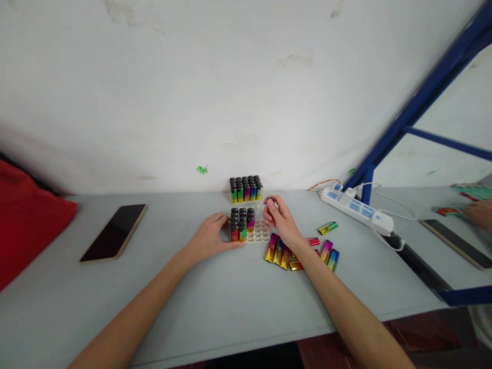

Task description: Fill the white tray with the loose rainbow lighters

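A pale tray with round slots stands mid-table, its left part filled with upright, black-topped lighters. My left hand rests at the tray's left side, thumb along its front edge and fingers around its left end. Above the tray's right end is my right hand, its fingers pinched on a small dark-topped item, probably a lighter, mostly hidden by the fingers. Loose colourful lighters lie in front of and to the right of the tray, partly under my right forearm. Behind it stands a full block of lighters.
A phone and red cloth lie left. At right are a power strip with cables, a blue metal frame, another phone and another person's hand. A wall rises behind.
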`<state>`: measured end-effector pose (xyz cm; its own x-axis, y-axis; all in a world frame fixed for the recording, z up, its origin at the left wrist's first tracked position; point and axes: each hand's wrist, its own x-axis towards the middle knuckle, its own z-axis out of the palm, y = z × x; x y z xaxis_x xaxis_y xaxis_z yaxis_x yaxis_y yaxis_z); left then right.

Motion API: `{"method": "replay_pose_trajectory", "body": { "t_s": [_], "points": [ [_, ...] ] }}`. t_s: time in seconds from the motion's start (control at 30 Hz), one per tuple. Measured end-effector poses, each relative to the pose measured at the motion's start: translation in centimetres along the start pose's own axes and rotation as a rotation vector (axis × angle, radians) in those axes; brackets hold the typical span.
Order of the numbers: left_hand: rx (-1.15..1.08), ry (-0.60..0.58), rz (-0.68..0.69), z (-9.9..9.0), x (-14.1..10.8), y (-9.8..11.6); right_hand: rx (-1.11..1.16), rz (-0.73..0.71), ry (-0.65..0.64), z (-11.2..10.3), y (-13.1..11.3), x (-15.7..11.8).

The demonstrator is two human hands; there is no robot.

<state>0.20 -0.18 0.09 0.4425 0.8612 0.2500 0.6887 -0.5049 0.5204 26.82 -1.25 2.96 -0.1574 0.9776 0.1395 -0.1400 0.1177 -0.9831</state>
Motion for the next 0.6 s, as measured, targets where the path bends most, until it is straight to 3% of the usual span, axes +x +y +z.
{"method": "replay_pose_trajectory", "body": {
  "t_s": [0.27, 0.6],
  "points": [
    [-0.012, -0.013, -0.009, -0.2, 0.0, -0.2, -0.564, -0.126, 0.229, 0.8, 0.8, -1.4],
    [0.001, -0.007, -0.004, -0.2, 0.2, -0.1, -0.617, -0.158, 0.188, 1.3, 0.8, -2.0]
  ]
}}
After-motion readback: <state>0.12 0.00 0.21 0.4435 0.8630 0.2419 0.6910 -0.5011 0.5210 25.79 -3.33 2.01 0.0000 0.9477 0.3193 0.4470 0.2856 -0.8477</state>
